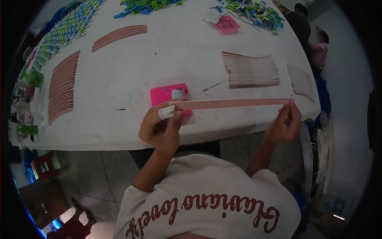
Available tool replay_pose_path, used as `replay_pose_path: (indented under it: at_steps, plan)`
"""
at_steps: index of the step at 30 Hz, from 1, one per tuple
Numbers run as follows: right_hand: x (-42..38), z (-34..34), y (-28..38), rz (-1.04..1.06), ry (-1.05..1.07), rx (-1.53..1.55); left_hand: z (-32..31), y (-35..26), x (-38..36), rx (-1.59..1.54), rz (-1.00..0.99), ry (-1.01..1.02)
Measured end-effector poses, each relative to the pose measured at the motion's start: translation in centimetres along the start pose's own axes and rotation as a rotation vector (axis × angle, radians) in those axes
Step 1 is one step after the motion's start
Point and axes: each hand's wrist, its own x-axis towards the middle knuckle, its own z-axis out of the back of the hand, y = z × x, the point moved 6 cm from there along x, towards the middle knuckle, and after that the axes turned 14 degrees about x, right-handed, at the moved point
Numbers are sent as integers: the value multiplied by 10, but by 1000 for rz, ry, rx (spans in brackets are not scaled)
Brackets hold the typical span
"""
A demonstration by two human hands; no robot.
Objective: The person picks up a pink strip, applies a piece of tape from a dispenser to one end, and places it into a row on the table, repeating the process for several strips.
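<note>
A long pinkish-tan strip (230, 104) is stretched level between my two hands above the front of the table. My left hand (162, 125), with white wrapping (166, 112) around a finger, pinches its left end. The right end is pinched between the fingertips of my right hand (287, 122). Just behind my left hand lies a bright pink tray (162, 95) with a small whitish object (177, 94) on it; my hand and the strip cover part of the tray.
Strips lie in a row (63, 85) at left, a small group (119, 35) behind, a pale stack (252, 69) and another (301, 83) at right. Blue-green pieces (254, 14) and a pink container (227, 24) are at the back. Two people (298, 24) are beyond the right edge.
</note>
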Motion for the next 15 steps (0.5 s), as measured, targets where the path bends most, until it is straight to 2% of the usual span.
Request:
replay_pose_path:
  at_steps: [1,2,4,5,6,7,8,9,10,15]
  plan:
    - [-9,-4,-10,-229,-121,208,-1,1,1,-8,-4,14]
    - [-9,-14,0,-232,-133,201,2,4,2,-58,51,-19]
    - [-14,-27,-1,-489,-331,481,8,10,3,-105,102,-45]
    - [-15,-31,-1,-492,-339,480,15,20,2,-170,188,-88]
    - [-18,-36,-4,-545,-371,617,21,29,0,-234,274,-133]
    - [-20,-41,-6,-596,-401,754,26,32,2,-233,273,-126]
    - [-19,-43,-4,-597,-406,752,28,37,4,-386,306,-76]
    - [-17,-49,-4,-689,-378,842,27,41,6,-539,341,-25]
    - [-17,-55,-5,-780,-346,930,31,43,7,-541,344,-22]
    - [-20,-69,2,-865,-296,1060,32,42,14,-659,397,-17]
